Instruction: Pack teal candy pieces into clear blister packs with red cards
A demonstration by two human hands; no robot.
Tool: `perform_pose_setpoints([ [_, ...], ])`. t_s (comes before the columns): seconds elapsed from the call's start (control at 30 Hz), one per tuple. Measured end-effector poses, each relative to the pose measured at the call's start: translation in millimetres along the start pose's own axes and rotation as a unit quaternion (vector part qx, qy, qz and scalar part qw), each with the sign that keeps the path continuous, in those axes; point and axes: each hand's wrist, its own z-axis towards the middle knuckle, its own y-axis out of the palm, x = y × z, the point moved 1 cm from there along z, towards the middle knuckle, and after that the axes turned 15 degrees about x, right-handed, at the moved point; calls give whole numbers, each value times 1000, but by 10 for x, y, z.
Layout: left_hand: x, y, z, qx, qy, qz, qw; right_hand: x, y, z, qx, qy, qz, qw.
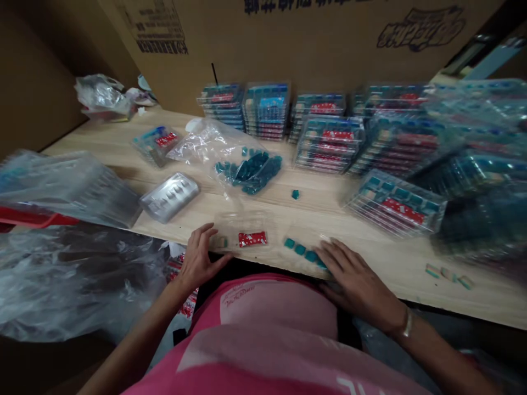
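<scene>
My left hand (pixel 198 253) lies flat on the front edge of the wooden table (pixel 288 203), fingers spread, beside a small tan piece (pixel 223 242) and a red printed card (pixel 252 238). These seem to sit in a clear plastic tray (pixel 247 227) that is hard to make out. My right hand (pixel 352 274) rests palm down with fingers stretched out, its fingertips touching a short row of teal pieces (pixel 301 249). Neither hand holds anything.
A clear bag of teal pieces (pixel 242 164) lies mid-table, one loose teal piece (pixel 295 193) near it. Stacks of filled clear packs (pixel 329 142) line the back and right, before cardboard boxes (pixel 288 44). A silvery tray (pixel 169 196) and plastic wrap (pixel 66 186) lie left.
</scene>
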Motion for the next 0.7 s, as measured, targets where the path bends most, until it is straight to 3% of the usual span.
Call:
perform_pose_setpoints([
  [0.1,3,-3,-29,22,15,-9,1000,10,-89,-217,65,-2,-7,998],
  [0.2,209,19,35,50,93,-28,994,0,-159,-222,123,-5,-17,992],
  [0.33,546,44,153,80,276,-82,954,-209,-173,138,136,-104,26,985],
  [0.43,584,-73,138,80,357,-84,927,-397,-174,440,150,-186,57,969],
  [0.57,433,-341,-63,96,327,-72,937,-528,-183,665,212,-247,124,937],
  [0.7,306,-439,-154,132,180,-76,972,-567,-102,900,226,-215,230,922],
])
